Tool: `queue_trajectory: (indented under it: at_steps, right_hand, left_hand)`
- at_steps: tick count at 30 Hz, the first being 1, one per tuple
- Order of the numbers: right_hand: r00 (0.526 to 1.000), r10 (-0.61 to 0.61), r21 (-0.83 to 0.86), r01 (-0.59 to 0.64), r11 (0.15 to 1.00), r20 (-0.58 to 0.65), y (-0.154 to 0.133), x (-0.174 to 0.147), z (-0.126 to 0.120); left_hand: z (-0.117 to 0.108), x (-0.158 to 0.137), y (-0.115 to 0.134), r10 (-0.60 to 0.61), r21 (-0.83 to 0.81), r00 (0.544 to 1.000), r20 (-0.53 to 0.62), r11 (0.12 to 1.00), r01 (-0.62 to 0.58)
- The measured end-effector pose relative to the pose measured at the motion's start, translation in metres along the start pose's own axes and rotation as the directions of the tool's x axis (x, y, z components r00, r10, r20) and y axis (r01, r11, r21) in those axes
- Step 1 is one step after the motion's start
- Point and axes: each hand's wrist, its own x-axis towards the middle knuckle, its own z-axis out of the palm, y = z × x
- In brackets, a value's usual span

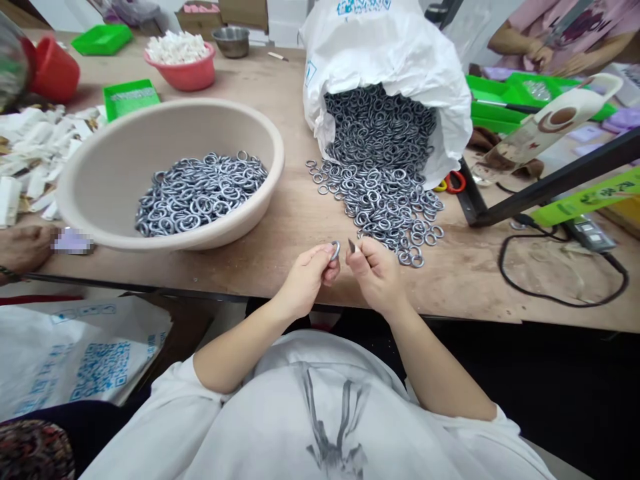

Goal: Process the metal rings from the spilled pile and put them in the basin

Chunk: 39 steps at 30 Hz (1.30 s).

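My left hand [311, 275] pinches one grey ring [335, 251] between thumb and fingers, just above the table's front edge. Close beside it, my right hand [379, 275] is closed around a small knife [352, 246]; only its dark pointed blade tip shows, directed at the ring but apart from it. Beyond my right hand, a heap of similar grey rings [377, 200] spills from a white woven sack [385, 50] lying on its side. To the left stands a wide beige basin [100, 157], with many more grey rings [205, 193] piled inside.
White plastic pieces [33, 150] and another person's hand [30, 247] are at far left. Behind the basin stand a red bowl [187, 77] and green trays [131, 99]. A black metal frame [560, 180] and a cable [505, 273] occupy the right. Another person [565, 40] sits across.
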Motion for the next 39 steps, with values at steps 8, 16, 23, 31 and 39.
queue_trajectory:
  at_steps: [8, 16, 23, 31, 39]
  right_hand:
    - [0.977, -0.175, -0.337, 0.206, 0.919, 0.121, -0.003, -0.011, 0.0]
    - [0.991, 0.128, -0.186, -0.134, 0.973, -0.044, 0.027, 0.012, -0.015]
    - [0.972, 0.231, -0.81, -0.17, 0.562, -0.044, 0.049, 0.063, -0.038]
    - [0.971, 0.241, -0.823, -0.137, 0.552, 0.0, 0.047, 0.08, -0.032]
    - [0.962, 0.272, 0.263, -0.271, 0.926, 0.035, 0.012, 0.012, 0.007]
  left_hand:
    - [0.0, 0.001, -0.001, -0.049, -0.072, 0.998, -0.048, 0.996, 0.045]
    - [-0.003, -0.011, -0.002, -0.101, 0.006, 0.986, 0.129, 0.995, 0.102]
    - [-0.022, -0.005, -0.003, -0.15, 0.11, 0.981, 0.127, 0.985, 0.136]
    - [-0.034, 0.01, 0.007, -0.187, -0.067, 0.978, -0.094, 0.981, 0.181]
    - [-0.01, 0.013, -0.013, -0.025, 0.046, 0.999, 0.026, 0.999, 0.024]
